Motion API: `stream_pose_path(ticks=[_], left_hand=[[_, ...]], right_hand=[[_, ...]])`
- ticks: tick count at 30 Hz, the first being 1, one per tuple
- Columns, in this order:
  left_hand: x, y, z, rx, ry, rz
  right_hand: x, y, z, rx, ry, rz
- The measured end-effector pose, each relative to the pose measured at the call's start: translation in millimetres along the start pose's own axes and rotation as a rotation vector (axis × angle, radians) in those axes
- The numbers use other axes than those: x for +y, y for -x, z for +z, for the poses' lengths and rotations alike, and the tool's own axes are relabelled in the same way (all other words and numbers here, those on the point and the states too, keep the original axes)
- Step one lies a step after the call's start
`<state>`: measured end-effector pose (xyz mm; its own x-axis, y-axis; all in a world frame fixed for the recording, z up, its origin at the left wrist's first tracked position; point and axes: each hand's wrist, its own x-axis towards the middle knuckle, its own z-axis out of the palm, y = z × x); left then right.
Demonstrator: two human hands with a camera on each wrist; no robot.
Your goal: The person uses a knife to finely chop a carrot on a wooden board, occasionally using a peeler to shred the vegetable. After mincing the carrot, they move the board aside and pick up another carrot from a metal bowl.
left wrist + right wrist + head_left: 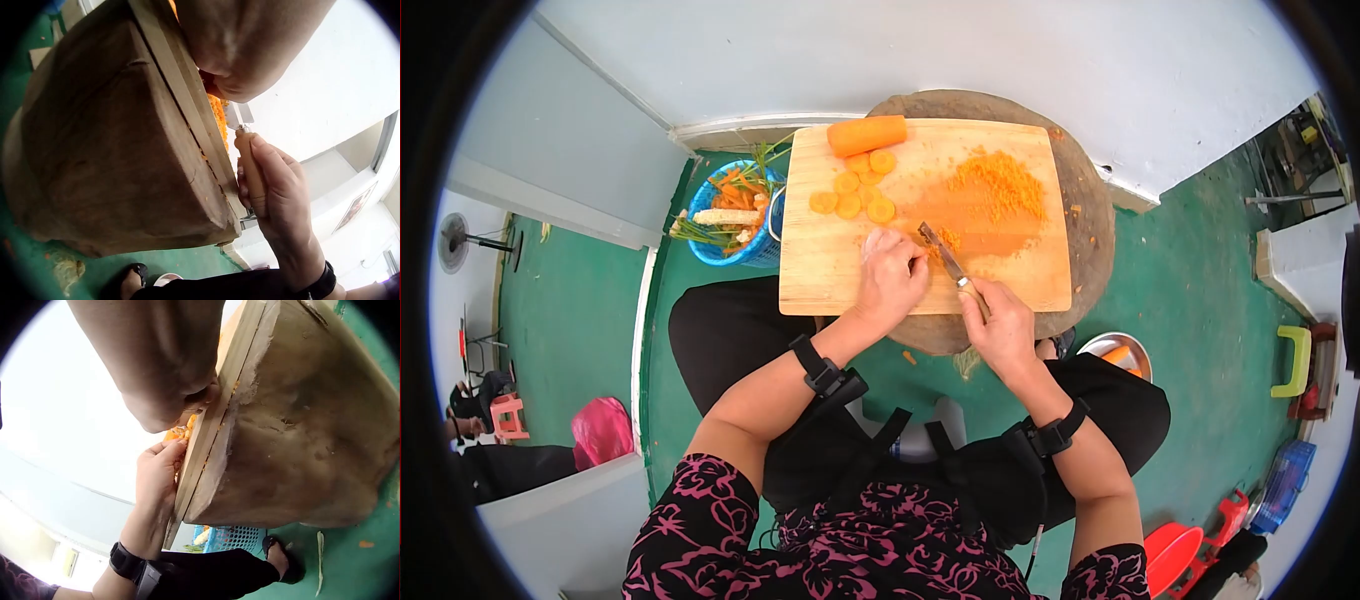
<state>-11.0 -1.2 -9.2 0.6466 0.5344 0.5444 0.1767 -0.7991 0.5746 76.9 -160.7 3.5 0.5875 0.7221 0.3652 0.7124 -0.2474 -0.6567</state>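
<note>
Gripping a knife (945, 257) by its handle, the right hand (1003, 328) cuts at frame centre while the left hand (890, 278) pinches carrot bits (943, 240) on the cutting board (830, 270).

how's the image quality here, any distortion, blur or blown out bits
Head view: heavy fisheye with a dark round vignette, but the cutting board and knife are sharp and evenly lit. Left wrist view: the left hand fills the top, soft and close; the white wall behind is bright. Right wrist view: the right hand is shadowed against a blown-out background.
</note>
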Motion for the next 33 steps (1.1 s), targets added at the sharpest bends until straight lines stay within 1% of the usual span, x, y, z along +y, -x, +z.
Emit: stream_pose_path(ticks=[5, 8, 11, 14, 17, 20, 29, 33], left_hand=[[2.6, -1.8, -1.4, -0.004, -0.005, -0.002], [5.3, -2.1, -2.3, -0.006, 0.002, -0.021], [3.0, -1.6, -0.8, -0.001, -0.029, -0.004], [2.8, -0.9, -0.6, 0.000, -0.025, 0.003], [1.4, 0.9, -1.9, -0.007, 0.002, 0.006], [2.6, 1.1, -3.5, -0.015, 0.012, -0.002], [4.6, -1.2, -5.4, -0.007, -0.007, 0.027], [2.8, -0.6, -4.1, -0.006, -0.003, 0.030]], right_hand=[[-3.3, -1.5, -1.5, -0.036, 0.045, -0.006], [-3.3, -2.0, 0.1, -0.022, 0.096, -0.056], [-7.9, -3.5, 0.7, -0.033, 0.154, -0.071], [-9.4, -3.6, 0.5, -0.067, 0.183, -0.046], [-3.2, -6.9, -3.2, -0.092, -0.008, 0.059], [-1.9, -5.6, -4.0, -0.028, -0.031, 0.021], [-2.0, -2.7, -1.4, -0.040, 0.024, -0.016], [-5.6, -4.0, -1.5, -0.050, 0.104, -0.041]])
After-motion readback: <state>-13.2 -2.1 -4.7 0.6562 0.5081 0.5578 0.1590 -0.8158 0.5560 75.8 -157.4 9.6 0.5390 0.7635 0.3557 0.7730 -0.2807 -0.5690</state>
